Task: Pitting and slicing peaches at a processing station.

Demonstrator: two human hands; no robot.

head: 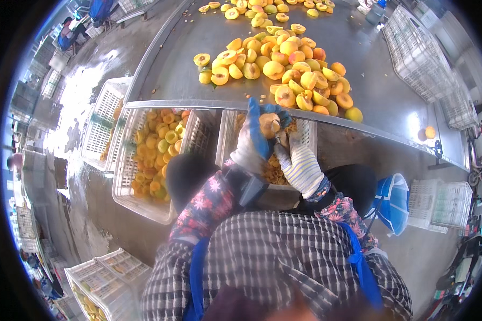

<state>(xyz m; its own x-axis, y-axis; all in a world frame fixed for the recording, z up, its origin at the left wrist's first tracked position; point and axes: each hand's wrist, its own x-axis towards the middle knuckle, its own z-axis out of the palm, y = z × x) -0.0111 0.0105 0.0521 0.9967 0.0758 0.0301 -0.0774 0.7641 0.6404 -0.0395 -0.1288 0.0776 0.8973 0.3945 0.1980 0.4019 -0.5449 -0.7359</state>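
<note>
My left hand [254,138], in a white glove with blue-coated fingers, grips a peach half [267,124] at the table's near edge. A striped knit glove covers my right hand [302,165], which is closed on a small metal pitting tool [276,137]. The tool's curved tip meets the fruit's right side. Below both hands stands a white plastic crate [313,140] with brown pits and scraps [274,170] in it. Halved peaches [285,60] lie heaped on the metal table [168,76] just beyond my hands. Most of the tool's handle is hidden by my right fingers.
Left of my knees, a white crate [122,200] holds peach halves [158,148]. Another crate [100,120] stands beyond it. Stacked crates [413,52] rest at the table's right. A blue-and-white bag [391,204] hangs by my right knee. A person [74,34] sits far left.
</note>
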